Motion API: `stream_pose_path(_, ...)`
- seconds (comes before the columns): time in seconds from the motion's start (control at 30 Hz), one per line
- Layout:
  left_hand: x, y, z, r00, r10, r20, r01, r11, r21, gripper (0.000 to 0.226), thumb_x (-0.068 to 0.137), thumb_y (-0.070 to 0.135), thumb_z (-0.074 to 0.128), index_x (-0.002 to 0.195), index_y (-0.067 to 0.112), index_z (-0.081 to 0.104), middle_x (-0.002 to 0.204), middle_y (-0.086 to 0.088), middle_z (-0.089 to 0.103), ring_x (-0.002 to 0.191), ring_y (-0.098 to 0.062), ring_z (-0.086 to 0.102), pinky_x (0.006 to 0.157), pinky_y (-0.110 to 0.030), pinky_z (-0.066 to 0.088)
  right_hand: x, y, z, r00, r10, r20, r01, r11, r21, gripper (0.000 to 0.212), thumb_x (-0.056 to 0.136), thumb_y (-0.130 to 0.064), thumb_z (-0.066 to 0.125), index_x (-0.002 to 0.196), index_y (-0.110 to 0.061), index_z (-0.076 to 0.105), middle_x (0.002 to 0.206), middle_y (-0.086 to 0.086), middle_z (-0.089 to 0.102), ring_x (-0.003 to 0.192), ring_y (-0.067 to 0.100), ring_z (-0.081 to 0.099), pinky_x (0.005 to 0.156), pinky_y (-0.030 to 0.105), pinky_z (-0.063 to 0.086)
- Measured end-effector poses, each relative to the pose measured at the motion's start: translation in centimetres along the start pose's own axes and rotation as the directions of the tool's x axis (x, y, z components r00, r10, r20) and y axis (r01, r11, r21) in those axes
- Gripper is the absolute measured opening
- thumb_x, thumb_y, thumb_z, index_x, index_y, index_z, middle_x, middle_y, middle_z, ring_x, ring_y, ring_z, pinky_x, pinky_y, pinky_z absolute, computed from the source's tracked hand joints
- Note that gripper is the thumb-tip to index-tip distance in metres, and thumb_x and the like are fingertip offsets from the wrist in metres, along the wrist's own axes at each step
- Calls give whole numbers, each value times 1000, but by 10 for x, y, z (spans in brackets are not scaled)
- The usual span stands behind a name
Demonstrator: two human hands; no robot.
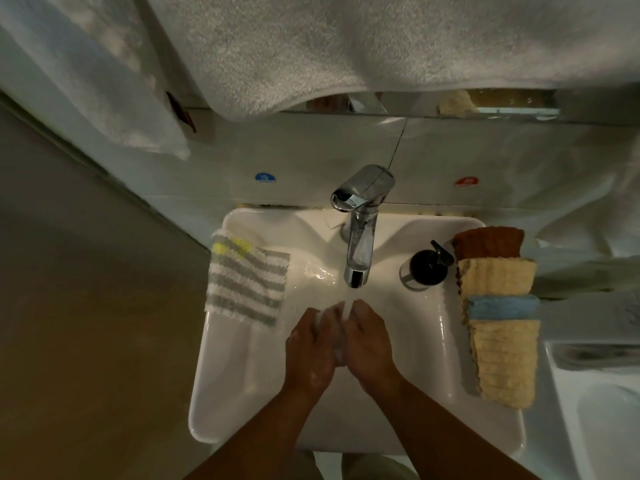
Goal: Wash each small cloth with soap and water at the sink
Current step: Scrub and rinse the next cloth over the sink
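My left hand (310, 351) and my right hand (369, 344) are pressed together over the white sink (242, 393), right under the water running from the chrome tap (358, 237). Something pale and soapy (336, 344) shows between the palms; I cannot tell whether it is a small cloth or only lather. The fingers of both hands lie nearly straight. A grey-and-white striped cloth (246, 285) with a yellow patch hangs over the sink's left rim. On the right rim lies a row of folded cloths: brown (488, 242), yellow (497, 275), blue (504, 306) and yellow (505, 362).
A black-topped soap dispenser (424, 266) stands on the rim to the right of the tap. A large white towel (311, 50) hangs above the sink at head height. A wall runs along the left, and a white surface (595, 410) adjoins the sink on the right.
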State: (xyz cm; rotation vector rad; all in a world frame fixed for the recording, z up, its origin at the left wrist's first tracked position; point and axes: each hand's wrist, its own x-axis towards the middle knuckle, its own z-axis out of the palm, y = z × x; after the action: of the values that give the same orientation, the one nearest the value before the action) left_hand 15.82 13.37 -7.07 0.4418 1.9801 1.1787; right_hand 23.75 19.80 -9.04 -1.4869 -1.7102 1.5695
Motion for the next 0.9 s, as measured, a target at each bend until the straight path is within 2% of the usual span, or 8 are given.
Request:
stream_pose_path(0.13,-9,1,0,981,-56,187,109,951,-288,31,96,36,66,125,37,58,111,7,68,97,-13,71,70,-29,60,6,-10,3,972,189,-143,-176,980,97,42,106,-39,45,75,-15,63,71,5,67,66,17,65,63,37,51)
stream_pose_path(0.23,-4,-4,2,990,-14,137,40,981,-189,28,97,35,62,125,32,60,110,3,69,92,-13,71,65,-24,56,5,-13,-1,964,247,-103,-225,957,185,42,100,-53,46,86,-18,65,86,7,69,82,23,68,74,39,55)
stream_pose_path(0.37,8,-8,-1,998,37,-47,-34,997,74,23,101,45,51,100,26,64,88,5,71,80,-15,71,67,-39,60,-19,-9,-7,989,8,147,-46,966,256,19,99,-39,61,113,-26,62,99,0,71,91,17,71,75,30,60)
stream_pose_path(0.53,6,-5,-1,997,-66,-48,66,998,-4,36,97,55,53,89,24,69,81,0,72,77,-21,70,67,-41,59,-19,-13,-9,999,-36,33,35,999,13,15,103,-35,53,96,-21,58,82,-6,64,71,0,65,56,12,47)
stream_pose_path(0.63,-8,2,1,988,-49,149,90,955,-284,27,93,39,65,114,23,68,100,-1,74,90,-20,72,72,-41,63,-8,-13,-11,998,-8,-70,-1,993,-121,29,105,-42,43,90,-23,59,77,-9,63,68,1,63,58,11,45)
stream_pose_path(0.7,-9,-2,1,982,8,191,41,968,-249,33,94,29,65,127,25,62,105,2,73,90,-17,72,73,-35,62,0,-11,-12,992,67,-107,-78,992,-100,40,106,-44,40,82,-20,60,73,-4,62,66,5,61,62,20,47)
stream_pose_path(0.8,-5,-2,1,994,31,105,-21,995,-99,21,99,35,58,115,23,65,89,0,73,71,-13,69,57,-23,53,-2,-9,-14,996,85,18,-86,994,65,32,104,-45,48,83,-25,63,77,-2,66,74,14,65,66,32,53)
stream_pose_path(0.9,7,-5,-2,999,3,-42,0,998,67,26,102,43,52,93,24,68,81,3,72,74,-14,70,59,-25,55,-12,-8,-16,957,-8,292,-61,972,226,8,102,-35,58,104,-33,65,87,-4,67,71,2,61,58,18,46)
